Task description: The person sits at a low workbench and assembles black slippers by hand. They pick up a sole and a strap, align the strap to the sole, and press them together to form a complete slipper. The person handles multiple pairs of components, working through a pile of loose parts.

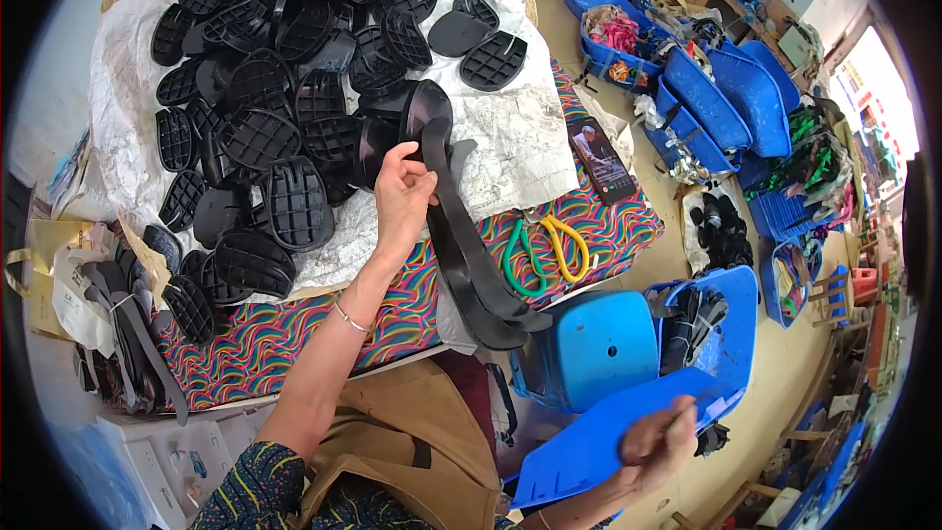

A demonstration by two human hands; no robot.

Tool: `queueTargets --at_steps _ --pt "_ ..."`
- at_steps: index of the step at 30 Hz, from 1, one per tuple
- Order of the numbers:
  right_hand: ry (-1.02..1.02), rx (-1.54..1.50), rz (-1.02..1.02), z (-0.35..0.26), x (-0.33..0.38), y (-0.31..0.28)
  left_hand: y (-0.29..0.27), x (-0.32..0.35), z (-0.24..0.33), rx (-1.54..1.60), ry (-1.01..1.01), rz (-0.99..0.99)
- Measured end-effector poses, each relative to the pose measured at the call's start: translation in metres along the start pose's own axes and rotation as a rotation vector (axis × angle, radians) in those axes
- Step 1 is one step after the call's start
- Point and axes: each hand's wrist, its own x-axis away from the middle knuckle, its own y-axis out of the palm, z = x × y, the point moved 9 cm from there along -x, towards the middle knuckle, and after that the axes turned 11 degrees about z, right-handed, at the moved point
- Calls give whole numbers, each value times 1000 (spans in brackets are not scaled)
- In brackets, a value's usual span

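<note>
My left hand (400, 206) is closed, its thumb and fingertips pinching the edge of a long black shoe-sole strip (453, 226). The strip runs from the pile's edge down past the table's front edge. Beside that hand lies a heap of black heel pieces (263, 142), many with a gridded, hollow underside. My right hand (665, 447) is away to the lower right, over a blue plastic bin (579, 451). Motion smears its fingers, so whether it holds anything is unclear.
Green-handled scissors (525, 260) and a yellow-handled pair (569, 250) lie on the patterned tablecloth (334, 344) near a phone (601, 159). A blue stool (603, 348) stands right of the table. Several blue bins (702, 98) of materials sit farther right; black strips (132, 324) hang at left.
</note>
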Motion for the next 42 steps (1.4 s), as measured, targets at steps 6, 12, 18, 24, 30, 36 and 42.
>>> queueTargets --at_steps 6,12,18,24,30,36,42 --pt "1025 -990 -302 99 58 128 -19 43 64 -359 453 -54" --pt "1375 -1070 -359 158 102 204 -28 131 56 180 -517 -715" --pt "1348 -583 -540 200 140 222 -83 135 43 310 -617 -394" --pt "500 232 -765 193 128 254 -145 133 43 248 -395 -204" --pt "533 404 -1070 207 151 279 -220 114 73 75 -174 65" --pt "753 255 -953 216 162 282 -355 92 155 -602 413 589" --pt "754 350 -980 232 175 298 -420 90 156 -1061 445 824"
